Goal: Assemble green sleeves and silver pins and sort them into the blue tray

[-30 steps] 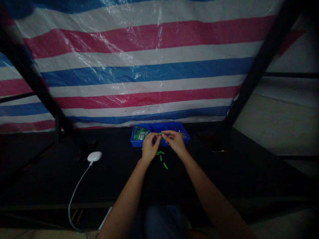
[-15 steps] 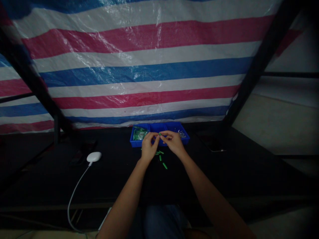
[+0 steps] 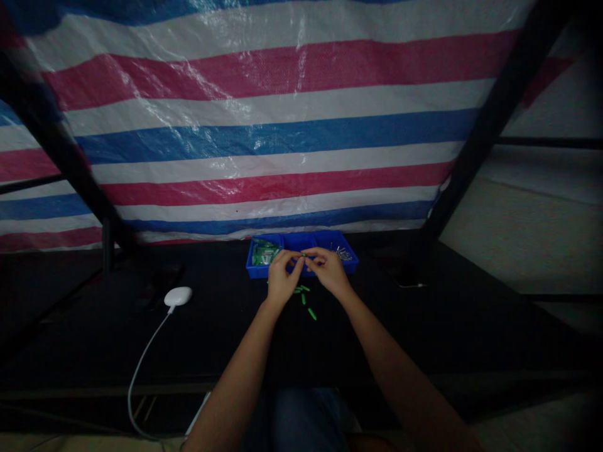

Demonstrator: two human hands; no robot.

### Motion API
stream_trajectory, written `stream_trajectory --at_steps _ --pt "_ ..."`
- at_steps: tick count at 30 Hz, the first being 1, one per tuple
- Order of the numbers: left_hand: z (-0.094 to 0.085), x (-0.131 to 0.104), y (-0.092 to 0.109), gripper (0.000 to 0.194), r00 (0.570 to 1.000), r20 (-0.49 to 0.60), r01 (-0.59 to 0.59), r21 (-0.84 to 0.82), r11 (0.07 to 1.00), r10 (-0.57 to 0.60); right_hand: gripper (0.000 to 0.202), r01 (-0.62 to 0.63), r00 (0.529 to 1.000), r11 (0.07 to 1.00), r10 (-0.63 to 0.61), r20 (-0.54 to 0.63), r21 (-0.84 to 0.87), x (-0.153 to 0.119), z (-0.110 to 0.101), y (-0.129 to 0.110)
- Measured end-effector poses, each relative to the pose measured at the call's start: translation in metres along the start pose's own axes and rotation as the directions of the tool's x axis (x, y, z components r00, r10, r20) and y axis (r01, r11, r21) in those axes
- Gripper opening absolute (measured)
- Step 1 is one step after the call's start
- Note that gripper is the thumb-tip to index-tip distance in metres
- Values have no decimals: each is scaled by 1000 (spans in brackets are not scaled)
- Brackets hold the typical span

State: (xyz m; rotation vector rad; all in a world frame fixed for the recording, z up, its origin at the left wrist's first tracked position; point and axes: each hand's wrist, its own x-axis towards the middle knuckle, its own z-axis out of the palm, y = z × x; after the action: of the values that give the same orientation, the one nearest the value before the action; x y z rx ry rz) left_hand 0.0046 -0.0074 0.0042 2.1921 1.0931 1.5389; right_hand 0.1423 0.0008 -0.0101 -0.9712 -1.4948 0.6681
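My left hand [image 3: 282,276] and my right hand [image 3: 328,270] meet fingertip to fingertip in front of a blue tray [image 3: 258,272]. Between them both pinch one small green piece [image 3: 303,255], mostly covered by the fingers. Several slim green pieces [image 3: 312,313] lie on the black table just below my hands. The tray has three compartments. Green pieces in clear wrapping [image 3: 264,252] fill the left one, and small shiny metal parts [image 3: 343,253] lie in the right one. My hands hide part of the tray's front.
A white rounded device [image 3: 178,296] with a white cable [image 3: 137,376] stands left on the black table [image 3: 211,351]. A dark phone-like object [image 3: 409,276] lies to the right. Behind the table hangs a striped plastic sheet [image 3: 282,138] between dark frame posts [image 3: 475,138].
My fingertips have shifted very slightly around the small green piece, which shows a little less now. All else stays in place.
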Motion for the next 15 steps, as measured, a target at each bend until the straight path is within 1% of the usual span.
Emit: stream_trajectory --at_steps 6,12,15 --pt "0 0 -1 15 1000 -7 -11 -13 1000 11 23 6 1000 1000 -6 -7 19 0 1 3" --pt "0 0 1 15 1000 -10 -4 -18 1000 3 21 8 1000 1000 -8 2 29 0 1 0" --pt "-1 0 3 15 999 -48 -1 24 1000 2 22 6 1000 1000 -6 -4 25 0 1 -2"
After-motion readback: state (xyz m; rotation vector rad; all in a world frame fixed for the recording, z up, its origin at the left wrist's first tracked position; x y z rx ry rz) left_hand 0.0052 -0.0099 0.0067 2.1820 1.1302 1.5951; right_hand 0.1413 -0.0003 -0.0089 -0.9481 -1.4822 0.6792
